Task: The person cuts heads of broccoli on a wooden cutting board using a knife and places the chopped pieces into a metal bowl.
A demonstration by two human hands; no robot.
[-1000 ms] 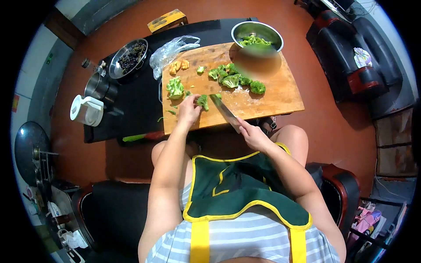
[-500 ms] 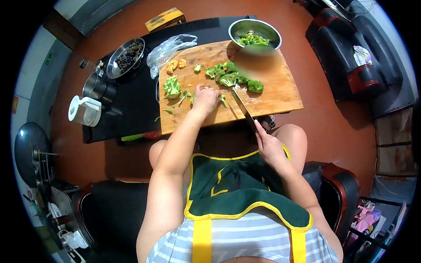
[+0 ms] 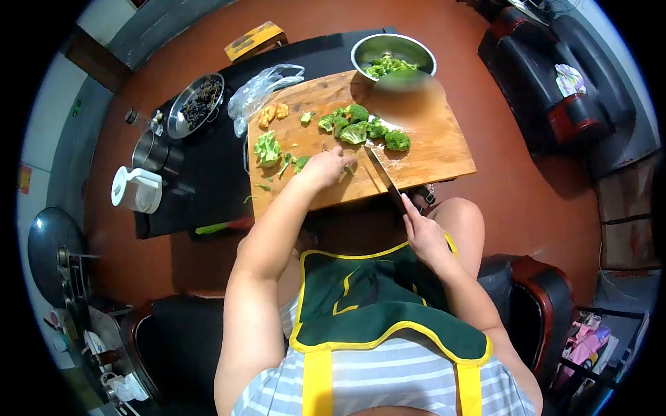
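My right hand is wrapped round the handle of a knife, whose blade lies over the front of the wooden cutting board. Left of the blade, my left hand is low over the board, fingers bent around a small green broccoli piece that shows only in part. Behind both hands sits a cluster of broccoli florets. A thick broccoli stem piece and green scraps lie at the board's left, with yellowish pieces behind them.
A metal bowl with green pieces stands at the board's back edge, beside a blurred patch. Leftward are a plastic bag, a pan of dark food, metal pots and a white-lidded jug. A wooden stool is behind the table.
My left hand has moved right across the board, leaving a floret near the stem piece. The knife has shifted right with my right hand and has turned a little steeper.
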